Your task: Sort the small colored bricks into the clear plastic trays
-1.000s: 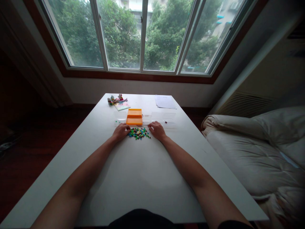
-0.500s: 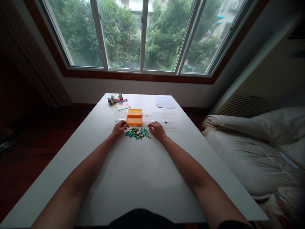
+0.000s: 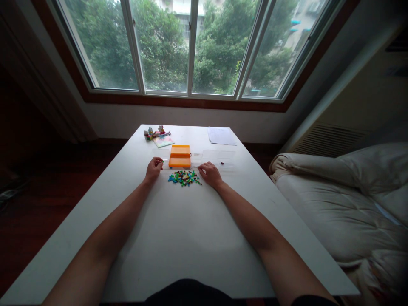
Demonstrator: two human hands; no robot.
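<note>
My left hand (image 3: 154,167) is closed in a pinch on a small green toy brick (image 3: 162,162), over the clear tray (image 3: 158,152) left of the orange box. My right hand (image 3: 209,172) rests at the near edge of another clear tray (image 3: 219,154), its fingers loosely bent and apart, with nothing visible in them. Between both hands lies a pile of tiny toy bricks (image 3: 184,178), mostly green and blue, with some yellow, white and dark ones. Behind the pile stands the open orange box (image 3: 180,156). A dark red brick (image 3: 222,163) sits in the right tray.
Several assembled brick figures (image 3: 157,132) stand at the far left of the white table (image 3: 191,238), beside a colourful booklet (image 3: 164,141). White paper sheets (image 3: 222,136) lie at the far right. A pale sofa (image 3: 338,191) is to the right of the table.
My left hand has moved left, away from the pile to the left clear tray, with the green brick in its fingers. My right hand has stayed in place.
</note>
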